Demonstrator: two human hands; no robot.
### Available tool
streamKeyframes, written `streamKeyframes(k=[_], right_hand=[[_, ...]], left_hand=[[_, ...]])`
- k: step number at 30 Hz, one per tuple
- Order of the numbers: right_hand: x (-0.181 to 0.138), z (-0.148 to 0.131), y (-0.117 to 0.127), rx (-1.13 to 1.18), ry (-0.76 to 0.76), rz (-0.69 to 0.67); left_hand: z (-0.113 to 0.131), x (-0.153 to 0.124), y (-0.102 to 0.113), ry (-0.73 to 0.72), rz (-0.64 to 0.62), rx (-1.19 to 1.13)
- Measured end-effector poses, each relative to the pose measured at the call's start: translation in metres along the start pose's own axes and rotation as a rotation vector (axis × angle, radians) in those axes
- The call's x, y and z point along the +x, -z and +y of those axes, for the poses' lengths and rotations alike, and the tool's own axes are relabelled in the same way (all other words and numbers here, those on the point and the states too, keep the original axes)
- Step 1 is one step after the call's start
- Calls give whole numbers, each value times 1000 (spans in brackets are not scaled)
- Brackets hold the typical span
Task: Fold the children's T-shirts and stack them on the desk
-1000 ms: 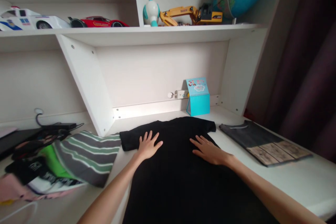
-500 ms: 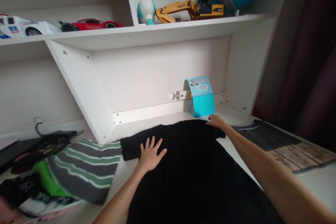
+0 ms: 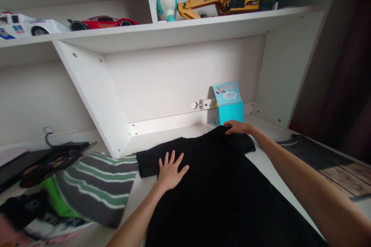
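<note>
A black T-shirt [image 3: 214,185] lies spread on the white desk, its shoulders toward the back and its lower part running off the bottom of the view. My left hand [image 3: 171,171] rests flat on its left chest area, fingers spread. At the right shoulder, my right hand [image 3: 236,127] pinches the cloth between thumb and fingers, and that edge is lifted a little. Just behind this hand stands a blue desk calendar [image 3: 230,112].
Left of the shirt lie a striped grey-green garment [image 3: 98,177], a heap of other clothes [image 3: 31,208] and a black hanger [image 3: 53,142]. A dark garment with a printed panel [image 3: 321,158] lies at right. Overhead, a shelf [image 3: 203,27] carries toy vehicles and a globe.
My right hand has moved slightly inward along the shoulder and now raises the cloth there. My left hand stays flat on the shirt. The view has shifted a little.
</note>
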State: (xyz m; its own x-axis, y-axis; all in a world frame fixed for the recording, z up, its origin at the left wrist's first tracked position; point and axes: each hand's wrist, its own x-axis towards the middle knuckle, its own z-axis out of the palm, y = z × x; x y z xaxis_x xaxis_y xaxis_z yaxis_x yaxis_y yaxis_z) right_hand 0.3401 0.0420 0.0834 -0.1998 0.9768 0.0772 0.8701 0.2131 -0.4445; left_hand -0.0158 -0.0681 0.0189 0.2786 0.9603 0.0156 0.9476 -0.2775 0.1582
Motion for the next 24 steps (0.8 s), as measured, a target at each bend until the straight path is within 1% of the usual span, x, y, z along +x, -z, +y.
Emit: streamKeyframes(k=[3, 6, 8, 10, 12, 13, 15, 16, 17, 18, 19, 20, 21, 24], right_hand=[[0, -9, 7, -93, -30, 142], [-1, -24, 9, -164, -78, 293], [-1, -40, 3, -196, -102, 354], [-6, -61, -9, -215, -93, 356], [-21, -86, -29, -227, -44, 295], [-34, -98, -41, -225, 4, 231], [-71, -121, -64, -200, 130, 46], [-93, -131, -74, -155, 224, -128], [-117, -138, -83, -117, 295, -269], [-140, -144, -92, -96, 361, -334], [-161, -148, -101, -91, 422, -352], [-180, -151, -110, -99, 482, -311], [-197, -152, -119, -118, 548, -228], [-225, -154, -151, -207, 752, 88]], left_hand=[[-1, 10, -1, 6, -15, -3], [-2, 28, 0, 46, -25, 1], [-3, 40, 1, 73, -35, 2], [-5, 49, 1, 85, -34, 4], [-7, 53, 0, 77, -17, 6], [-7, 54, -1, 69, -5, 6], [-9, 54, 0, 48, 6, -1], [-10, 54, 1, 35, 4, -4], [-12, 53, 4, 24, 1, -5], [-14, 53, 7, 18, -4, 0], [-18, 53, 11, 18, -11, 9], [-22, 53, 15, 29, -17, 22], [-28, 52, 18, 54, -23, 35], [-49, 50, 20, 170, -65, 45]])
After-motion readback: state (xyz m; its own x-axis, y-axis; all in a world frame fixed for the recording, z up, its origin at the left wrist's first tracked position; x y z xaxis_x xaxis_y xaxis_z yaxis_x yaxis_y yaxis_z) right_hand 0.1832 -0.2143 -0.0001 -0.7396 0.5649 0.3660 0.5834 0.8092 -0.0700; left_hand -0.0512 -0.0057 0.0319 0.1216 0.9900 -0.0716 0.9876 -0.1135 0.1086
